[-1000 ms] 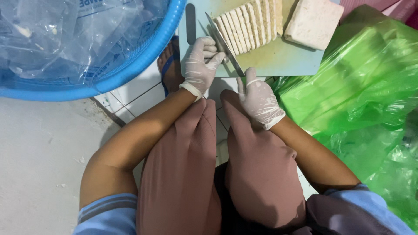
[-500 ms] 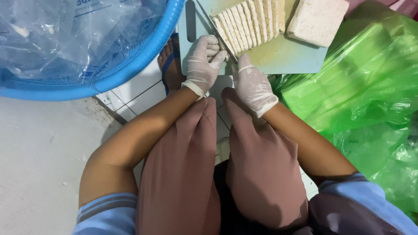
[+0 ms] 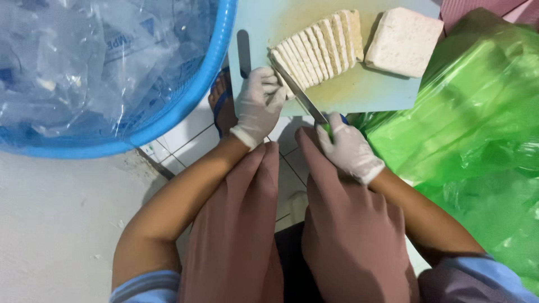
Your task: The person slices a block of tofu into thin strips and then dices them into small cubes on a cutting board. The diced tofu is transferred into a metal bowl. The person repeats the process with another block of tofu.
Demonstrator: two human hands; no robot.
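Note:
A pale green cutting board [image 3: 359,92] lies on the floor ahead of my knees. On it sits a row of several thin white slices [image 3: 317,47] and an uncut white block [image 3: 404,42] to their right. My right hand [image 3: 348,148], in a white glove, grips the green handle of a knife [image 3: 300,95] whose blade rests against the near end of the slice row. Also gloved, my left hand [image 3: 258,104] presses on the board's near left edge, fingertips touching the end slice.
A large blue basin [image 3: 185,106] filled with clear plastic bags stands at the left. Green plastic bags [image 3: 477,129] are piled at the right. My foot in a blue sandal [image 3: 222,101] rests on white tiles between basin and board.
The view has shifted so the board sits lower in frame. My right hand moved the knife so the blade meets the near end of the slices; my left hand stays by the slices.

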